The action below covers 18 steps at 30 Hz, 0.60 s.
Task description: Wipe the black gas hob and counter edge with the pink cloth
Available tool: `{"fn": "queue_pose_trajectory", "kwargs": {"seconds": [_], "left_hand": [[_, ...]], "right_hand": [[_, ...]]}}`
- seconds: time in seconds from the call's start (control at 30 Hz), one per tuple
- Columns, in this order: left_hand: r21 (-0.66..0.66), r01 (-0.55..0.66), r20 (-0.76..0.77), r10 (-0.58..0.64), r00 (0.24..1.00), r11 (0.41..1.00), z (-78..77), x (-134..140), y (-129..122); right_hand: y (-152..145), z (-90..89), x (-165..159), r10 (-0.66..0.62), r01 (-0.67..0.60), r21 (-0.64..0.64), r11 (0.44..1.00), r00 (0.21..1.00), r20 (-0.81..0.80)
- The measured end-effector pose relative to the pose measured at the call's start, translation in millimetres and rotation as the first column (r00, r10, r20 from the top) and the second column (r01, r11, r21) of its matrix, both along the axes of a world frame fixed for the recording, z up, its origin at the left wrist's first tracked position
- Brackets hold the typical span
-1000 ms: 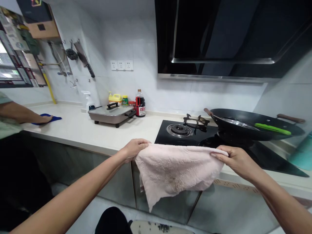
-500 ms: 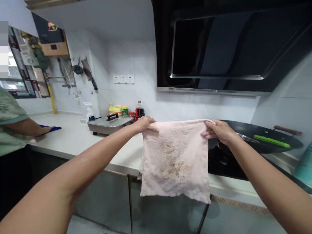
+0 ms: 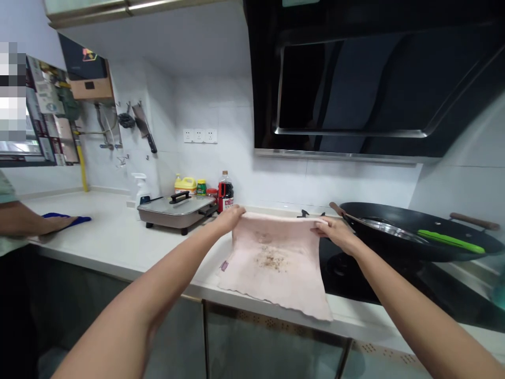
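Note:
A pale pink cloth (image 3: 288, 284) with brown stains in its middle is stretched between my two hands. My left hand (image 3: 232, 217) pinches its upper left corner, and my right hand (image 3: 330, 231) grips the upper right corner. The lower part of the cloth lies over the counter's front edge and partly covers the black stove (image 3: 355, 279). A small purple label shows on its left side. Closest to my right hand is a large black wok (image 3: 394, 210), holding a shiny metal lid or utensil and a green-handled tool (image 3: 452, 241).
On the counter (image 3: 118, 237) stand an electric pan with a glass lid (image 3: 177, 210), a spray bottle (image 3: 141, 188), a dark sauce bottle (image 3: 225, 193) and small containers. At left, another person's hand (image 3: 59, 225) rests on a blue cloth (image 3: 81, 220). The black range hood (image 3: 347, 89) hangs above.
Both my hands have lowered slightly, with the right one moving left. The cloth, which hung upright, now slopes onto the counter. The other person's hand and blue cloth shifted slightly left in view.

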<state>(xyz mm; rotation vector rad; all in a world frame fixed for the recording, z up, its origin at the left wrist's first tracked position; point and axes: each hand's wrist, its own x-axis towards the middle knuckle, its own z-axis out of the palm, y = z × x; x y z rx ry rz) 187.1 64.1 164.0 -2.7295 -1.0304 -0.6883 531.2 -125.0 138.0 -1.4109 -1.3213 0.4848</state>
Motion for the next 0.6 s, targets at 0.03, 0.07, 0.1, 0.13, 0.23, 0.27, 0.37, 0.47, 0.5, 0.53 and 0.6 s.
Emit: {"fn": "queue_pose_trajectory", "kwargs": {"seconds": [0.03, 0.07, 0.1, 0.13, 0.23, 0.27, 0.37, 0.47, 0.5, 0.53, 0.6], "left_hand": [[-0.016, 0.025, -0.011, -0.025, 1.0, 1.0, -14.0, -8, -8], [-0.037, 0.051, -0.027, -0.052, 0.998, 0.998, -28.8, -17, -16], [-0.061, 0.077, -0.045, -0.08, 0.996, 0.995, -44.1, -26, -25], [-0.091, 0.103, -0.062, -0.108, 0.992, 0.991, -59.4, -36, -35], [-0.239, 0.178, -0.065, -0.199, 0.978, 0.954, -100.3, -64, -59], [-0.301, 0.201, -0.037, -0.222, 0.974, 0.932, -110.1, -72, -65], [-0.487, 0.21, 0.086, -0.193, 0.977, 0.848, -122.8, -89, -71], [-0.592, -0.01, 0.13, 0.107, 0.986, 0.806, -116.7, -93, -65], [-0.594, -0.104, 0.122, 0.217, 0.969, 0.798, -114.0, -91, -61], [-0.583, -0.185, 0.108, 0.301, 0.947, 0.791, -112.1, -87, -57], [-0.562, -0.28, 0.069, 0.382, 0.922, 0.778, -112.3, -74, -50]], "right_hand": [[-10, -12.5, 1, 0.045, -0.044, -0.011, 0.999, 0.995, 0.088], [-23, -26.8, 1, 0.101, -0.096, -0.034, 0.995, 0.976, 0.193], [-37, -42.5, 1, 0.164, -0.148, -0.075, 0.986, 0.94, 0.298], [-51, -59.0, 0, 0.23, -0.192, -0.135, 0.972, 0.893, 0.388], [-94, -103.9, -7, 0.369, -0.217, -0.346, 0.913, 0.8, 0.473], [-106, -114.4, -10, 0.385, -0.2, -0.393, 0.898, 0.788, 0.481], [-127, -126.0, -14, 0.35, -0.152, -0.395, 0.906, 0.795, 0.495], [-127, -117.4, -8, 0.288, -0.144, -0.31, 0.94, 0.824, 0.489], [-124, -114.6, -4, 0.263, -0.137, -0.277, 0.951, 0.831, 0.49], [-120, -113.3, 2, 0.227, -0.117, -0.244, 0.963, 0.84, 0.493], [-112, -117.3, 18, 0.111, -0.029, -0.169, 0.985, 0.861, 0.497]]}}
